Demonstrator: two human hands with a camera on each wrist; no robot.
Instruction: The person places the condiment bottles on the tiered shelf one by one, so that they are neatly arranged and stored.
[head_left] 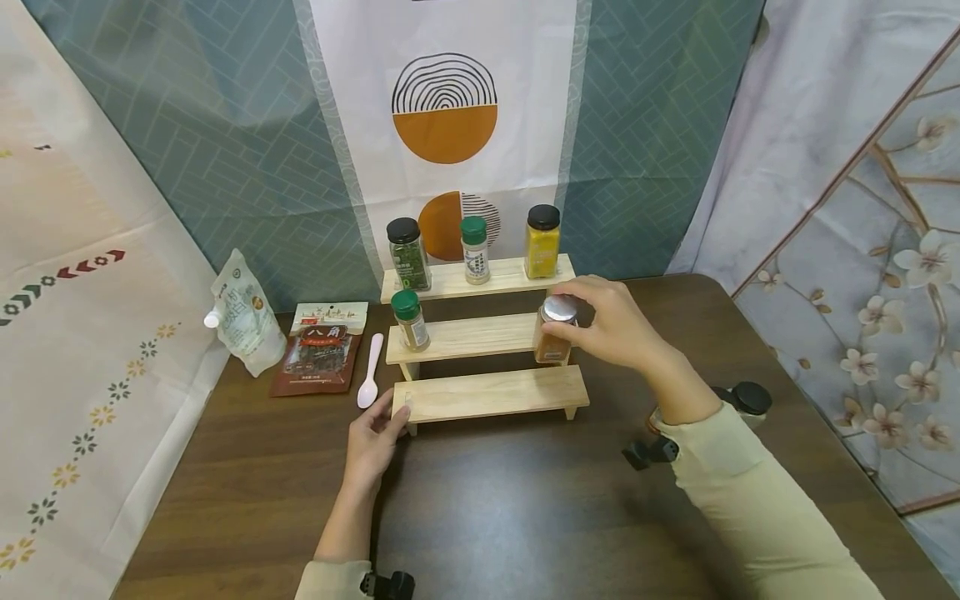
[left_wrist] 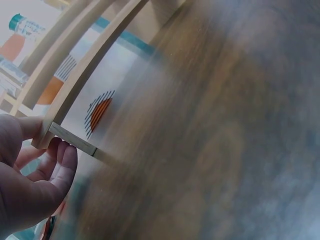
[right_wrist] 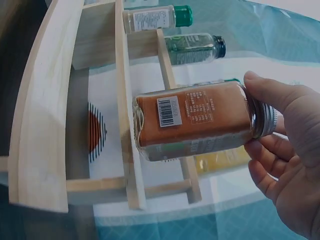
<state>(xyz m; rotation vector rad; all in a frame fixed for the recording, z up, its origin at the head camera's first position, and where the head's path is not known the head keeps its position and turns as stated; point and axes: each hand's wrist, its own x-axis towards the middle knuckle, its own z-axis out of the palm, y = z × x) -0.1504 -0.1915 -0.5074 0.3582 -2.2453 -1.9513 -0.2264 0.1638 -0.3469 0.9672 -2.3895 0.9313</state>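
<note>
A three-tier wooden spice rack [head_left: 491, 393] stands on the table, and my left hand [head_left: 372, 440] pinches the left end of its lowest step, thumb and fingers on either side of the board. My right hand [head_left: 611, 327] holds a square glass jar of reddish-brown powder [right_wrist: 205, 115] by its silver lid. In the head view that jar overlaps the right end of the middle step; the right wrist view shows its base right at the step's edge. A green-capped spice bottle [head_left: 410, 322] sits at the middle step's left end.
On the top step stand a black-capped jar of green flakes [head_left: 409, 260], a green-capped bottle [head_left: 476, 254] and a yellow jar [head_left: 542, 246]. Left of the rack lie a pink spoon [head_left: 370, 375], a brown packet [head_left: 318, 350] and a white pouch [head_left: 251, 317]. Black-lidded jars [head_left: 751, 400] stand behind my right forearm.
</note>
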